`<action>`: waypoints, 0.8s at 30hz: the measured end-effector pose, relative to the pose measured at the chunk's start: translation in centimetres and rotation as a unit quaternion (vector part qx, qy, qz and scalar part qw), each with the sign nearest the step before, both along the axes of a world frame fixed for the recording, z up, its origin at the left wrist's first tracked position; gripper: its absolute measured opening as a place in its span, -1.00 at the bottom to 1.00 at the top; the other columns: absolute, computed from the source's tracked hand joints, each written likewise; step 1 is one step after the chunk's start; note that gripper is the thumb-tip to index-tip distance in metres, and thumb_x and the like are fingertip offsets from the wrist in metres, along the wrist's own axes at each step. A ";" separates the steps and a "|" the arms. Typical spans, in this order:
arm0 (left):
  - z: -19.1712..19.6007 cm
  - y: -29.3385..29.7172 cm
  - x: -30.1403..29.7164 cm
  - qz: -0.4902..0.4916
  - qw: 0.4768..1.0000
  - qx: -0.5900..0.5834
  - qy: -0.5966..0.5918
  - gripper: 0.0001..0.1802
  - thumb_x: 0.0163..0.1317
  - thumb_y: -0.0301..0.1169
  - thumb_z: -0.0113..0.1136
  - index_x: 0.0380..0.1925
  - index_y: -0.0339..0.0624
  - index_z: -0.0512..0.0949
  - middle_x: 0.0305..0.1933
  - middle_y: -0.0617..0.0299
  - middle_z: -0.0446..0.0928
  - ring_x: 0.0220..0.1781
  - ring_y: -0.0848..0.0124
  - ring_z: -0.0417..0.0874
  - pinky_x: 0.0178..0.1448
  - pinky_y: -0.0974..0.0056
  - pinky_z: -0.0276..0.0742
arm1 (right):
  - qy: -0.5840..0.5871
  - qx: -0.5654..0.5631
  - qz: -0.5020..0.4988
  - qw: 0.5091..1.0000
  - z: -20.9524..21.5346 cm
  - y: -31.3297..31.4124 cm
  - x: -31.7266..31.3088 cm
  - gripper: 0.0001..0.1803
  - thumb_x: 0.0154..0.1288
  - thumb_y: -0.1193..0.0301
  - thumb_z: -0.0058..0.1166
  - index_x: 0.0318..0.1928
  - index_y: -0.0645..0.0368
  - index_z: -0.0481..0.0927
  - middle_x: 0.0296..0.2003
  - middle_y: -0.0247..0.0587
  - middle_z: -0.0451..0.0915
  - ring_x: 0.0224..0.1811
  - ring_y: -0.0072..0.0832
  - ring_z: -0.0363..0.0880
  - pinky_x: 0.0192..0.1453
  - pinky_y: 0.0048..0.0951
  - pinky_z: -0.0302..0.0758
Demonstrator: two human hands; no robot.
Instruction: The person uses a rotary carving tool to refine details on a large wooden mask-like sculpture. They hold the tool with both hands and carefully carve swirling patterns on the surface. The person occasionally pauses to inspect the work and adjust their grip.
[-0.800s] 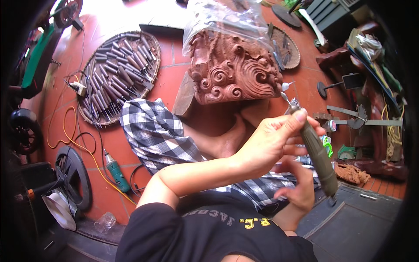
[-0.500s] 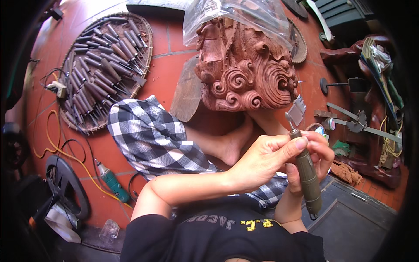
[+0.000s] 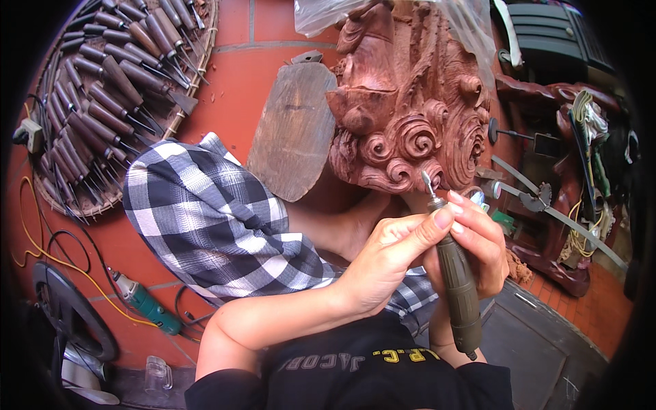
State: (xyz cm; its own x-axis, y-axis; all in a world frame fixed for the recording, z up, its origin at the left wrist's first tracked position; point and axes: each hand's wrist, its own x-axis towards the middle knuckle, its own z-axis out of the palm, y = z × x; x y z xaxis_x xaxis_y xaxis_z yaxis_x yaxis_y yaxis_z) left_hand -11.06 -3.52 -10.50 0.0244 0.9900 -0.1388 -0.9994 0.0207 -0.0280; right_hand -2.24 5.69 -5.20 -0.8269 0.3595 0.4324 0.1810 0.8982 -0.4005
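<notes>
Rotary tool held at carved wood

Fingers (image 3: 437, 220) of the left hand (image 3: 383, 263) are closed around the upper end of an olive-green rotary tool (image 3: 456, 283), thumb tip pressed on its collar. The right hand (image 3: 478, 249) wraps the same tool from the right side, its fingers curled over the barrel just below the left thumb, so both hands grip it together. The tool stands nearly upright, slightly tilted, with its thin metal bit (image 3: 427, 183) at the top end pointing far and left; the bit tip sits at the lower edge of a reddish carved wood piece (image 3: 410, 123) covered in spiral scrolls. Whether the tip actually touches the wood cannot be told.

The carving rests just beyond the hands, above a bare foot (image 3: 348, 229), with clear plastic sheeting (image 3: 471, 27) draped over its far part. Left of the carving a flat, worn wooden board (image 3: 294, 130) lies on the red tiled floor (image 3: 232, 75). A black-and-white checked cloth (image 3: 205, 212) covers the person's leg on the near left.

Far left, a round woven tray (image 3: 48, 198) holds many wood-handled chisels (image 3: 102, 102). Near left on the floor lie a green power tool (image 3: 143, 304) and a yellow cable (image 3: 34, 232). On the right stands dark carved furniture (image 3: 560, 266) with metal parts and cords lying on it.
</notes>
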 end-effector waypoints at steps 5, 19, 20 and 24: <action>-0.1 -0.6 -0.2 0.014 1.000 -0.018 0.009 -0.54 0.50 -0.08 -0.01 -0.09 -0.30 0.61 -0.16 0.34 0.58 -0.08 0.62 0.52 0.07 0.45 0.40 | 0.007 0.004 0.008 1.000 -0.8 -0.2 -0.7 -0.70 0.08 0.51 0.42 -0.20 0.26 0.57 -0.19 0.02 0.67 -0.07 -0.04 0.71 0.12 -0.03 0.64; -1.1 -0.6 0.6 0.082 0.991 -0.036 0.096 -0.60 0.47 -0.14 0.08 0.03 -0.27 0.44 -0.14 0.36 0.45 -0.11 0.64 0.41 -0.03 0.46 0.33 | 0.001 -0.065 0.001 0.998 -2.6 0.3 -1.8 -0.66 0.04 0.40 0.46 -0.26 0.28 0.58 -0.27 0.00 0.64 0.07 0.28 0.59 0.29 0.35 0.34; -1.1 -0.5 0.6 0.093 0.991 -0.033 0.087 -0.59 0.46 -0.15 0.09 0.05 -0.27 0.42 -0.12 0.34 0.44 -0.09 0.62 0.40 0.00 0.44 0.31 | 0.005 -0.066 -0.002 0.998 -2.6 0.2 -2.2 -0.68 0.05 0.43 0.45 -0.27 0.29 0.57 -0.27 -0.01 0.63 0.07 0.28 0.58 0.30 0.37 0.32; -1.0 -0.8 0.1 0.077 0.994 -0.028 0.072 -0.45 0.45 -0.12 0.07 0.21 -0.32 0.27 0.07 0.18 0.45 0.14 0.46 0.48 0.32 0.27 0.32 | -0.005 -0.092 -0.038 0.995 -2.9 -0.4 -2.7 -0.76 0.05 0.54 0.38 -0.35 0.32 0.54 -0.38 -0.03 0.58 0.00 0.24 0.63 0.29 0.36 0.34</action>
State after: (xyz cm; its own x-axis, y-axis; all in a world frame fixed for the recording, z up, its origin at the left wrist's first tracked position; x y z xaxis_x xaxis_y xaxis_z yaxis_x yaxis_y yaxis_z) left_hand -10.92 -4.30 -11.48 -0.1512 0.9710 -0.1854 -0.9842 -0.1304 0.1197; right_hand -4.96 5.32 -8.07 -0.7984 0.4939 0.3444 0.2512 0.7931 -0.5549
